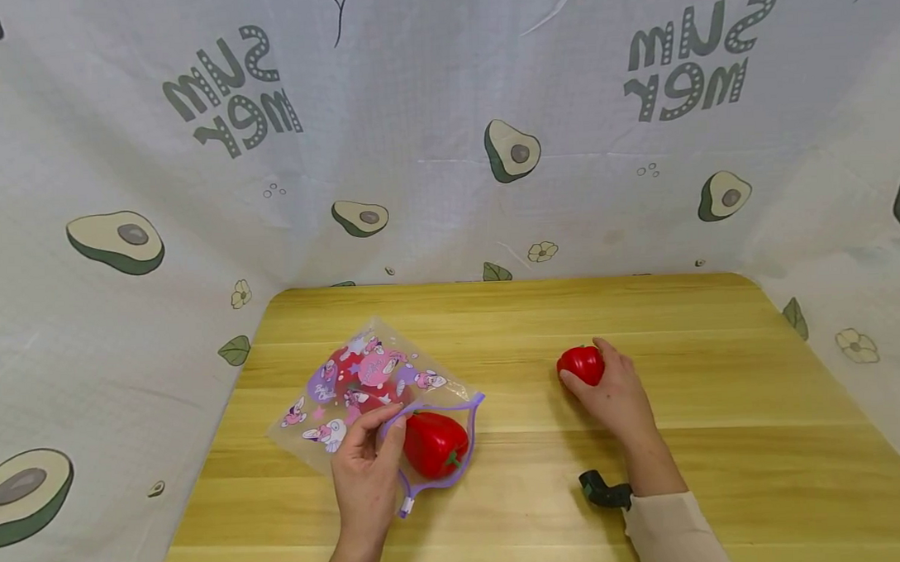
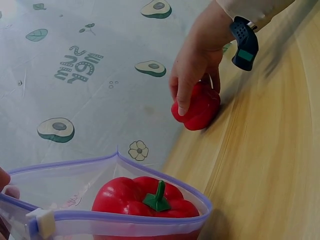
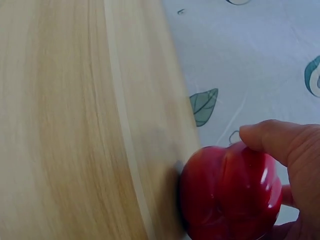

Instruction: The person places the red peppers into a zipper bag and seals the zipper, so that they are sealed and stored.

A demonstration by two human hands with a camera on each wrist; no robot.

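Note:
My left hand [image 1: 369, 474] pinches the rim of a clear zip bag [image 1: 291, 423] with a purple zip edge and pink and purple cartoon prints. The bag lies on the left of the table with its mouth spread open. Just inside that mouth sits a red bell pepper [image 1: 435, 444], its green stem [image 2: 158, 199] facing out. More red shapes show through the printed plastic deeper in. To the right, my right hand [image 1: 619, 395] grips another red bell pepper [image 3: 227, 195] between thumb and fingers, low over the wood.
The wooden table [image 1: 517, 510] has rounded far corners. A white cloth [image 1: 428, 83] printed with avocados hangs behind it and along both sides. A white zip slider [image 2: 42, 223] sits on the bag's edge. A dark band piece [image 1: 604, 491] juts from the right wrist.

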